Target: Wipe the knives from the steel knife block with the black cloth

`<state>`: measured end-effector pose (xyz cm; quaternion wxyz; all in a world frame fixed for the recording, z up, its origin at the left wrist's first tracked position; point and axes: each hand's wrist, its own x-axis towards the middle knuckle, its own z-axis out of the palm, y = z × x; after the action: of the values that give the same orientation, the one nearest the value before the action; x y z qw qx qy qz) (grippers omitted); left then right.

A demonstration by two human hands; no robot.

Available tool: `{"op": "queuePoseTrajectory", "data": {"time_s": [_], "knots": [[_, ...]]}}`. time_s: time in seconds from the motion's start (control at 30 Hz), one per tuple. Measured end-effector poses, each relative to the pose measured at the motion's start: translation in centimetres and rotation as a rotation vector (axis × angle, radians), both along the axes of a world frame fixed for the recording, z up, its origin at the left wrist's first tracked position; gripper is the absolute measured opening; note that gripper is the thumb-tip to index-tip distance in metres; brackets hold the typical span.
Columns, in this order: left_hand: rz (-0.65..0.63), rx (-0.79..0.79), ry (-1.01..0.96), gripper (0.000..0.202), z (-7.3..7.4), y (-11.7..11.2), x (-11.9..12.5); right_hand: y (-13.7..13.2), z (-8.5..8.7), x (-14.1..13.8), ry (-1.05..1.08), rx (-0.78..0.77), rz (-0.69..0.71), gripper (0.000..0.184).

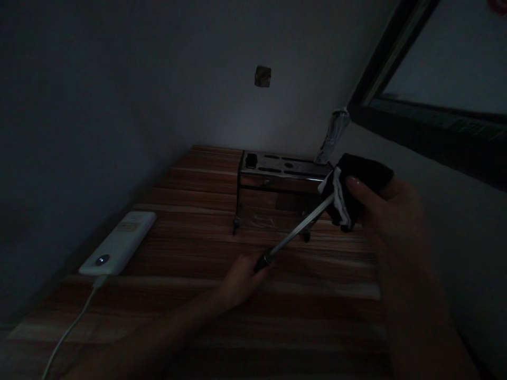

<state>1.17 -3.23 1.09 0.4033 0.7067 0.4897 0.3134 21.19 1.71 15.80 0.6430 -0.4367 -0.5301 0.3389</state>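
My left hand [242,277] is closed round the dark handle of a tool with a long, slim metal shaft [295,231]. The shaft slants up and to the right. Its far end is hidden in a black cloth with white edges [348,184]. That cloth is pinched in my right hand [390,203], with the thumb on top and the other fingers mostly hidden behind. Dim light leaves the exact kind of tool unclear. Just behind the shaft stands a slotted metal rack [277,174] with a see-through front.
A white power bank [122,237] with a white cable [69,330] lies on the striped wooden table [190,237] at left. A crumpled pale strip [335,134] rises behind the rack's right end. Walls close in at the back and left, and a dark frame [428,137] juts in at upper right.
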Motion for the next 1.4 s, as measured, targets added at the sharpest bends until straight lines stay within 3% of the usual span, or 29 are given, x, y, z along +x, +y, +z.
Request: {"op": "queuePoseTrajectory", "data": {"time_s": [0.13, 0.37, 0.63, 0.87, 1.4], "knots": [[0.008, -0.003, -0.026, 0.021, 0.2, -0.1, 0.0, 0.0, -0.3, -0.1, -0.089, -0.044, 0.054, 0.019], [0.063, -0.002, -0.071, 0.023, 0.0, 0.0, 0.0, -0.2, -1.7, -2.5, -0.434, -0.153, 0.239, 0.023], [0.075, -0.032, -0.164, 0.019, 0.0, 0.3, -0.1, -0.4, -3.9, -4.9, -0.605, -0.280, 0.421, 0.026], [0.116, -0.022, -0.194, 0.021, -0.7, 0.6, -0.2, -0.7, -5.5, -6.5, -0.712, -0.292, 0.452, 0.027], [0.114, -0.039, -0.192, 0.019, -0.2, 0.5, -0.2, -0.2, -5.6, -6.1, -0.737, -0.261, 0.428, 0.025]]}}
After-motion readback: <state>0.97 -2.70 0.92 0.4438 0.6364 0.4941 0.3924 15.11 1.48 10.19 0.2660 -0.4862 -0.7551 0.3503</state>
